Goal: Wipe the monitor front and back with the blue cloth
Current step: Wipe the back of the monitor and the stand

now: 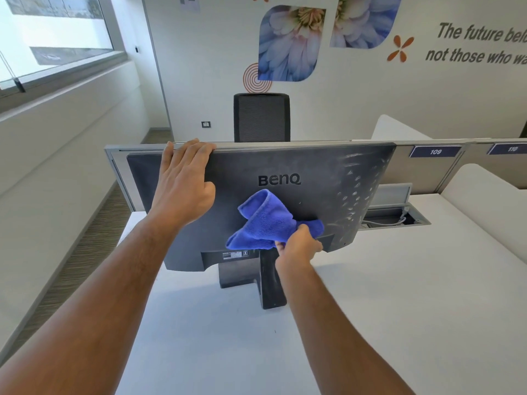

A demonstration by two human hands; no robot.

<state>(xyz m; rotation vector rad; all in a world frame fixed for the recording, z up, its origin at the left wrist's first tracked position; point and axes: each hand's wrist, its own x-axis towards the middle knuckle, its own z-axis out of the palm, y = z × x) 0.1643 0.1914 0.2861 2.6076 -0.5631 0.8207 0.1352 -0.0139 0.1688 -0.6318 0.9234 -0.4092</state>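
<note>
Office: numbered desk partitions (435, 151), mesh chair (261, 117), wall slogan (482, 44).

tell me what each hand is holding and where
The right hand grips the blue cloth at its lower right corner. The left hand holds the monitor by its top edge.
</note>
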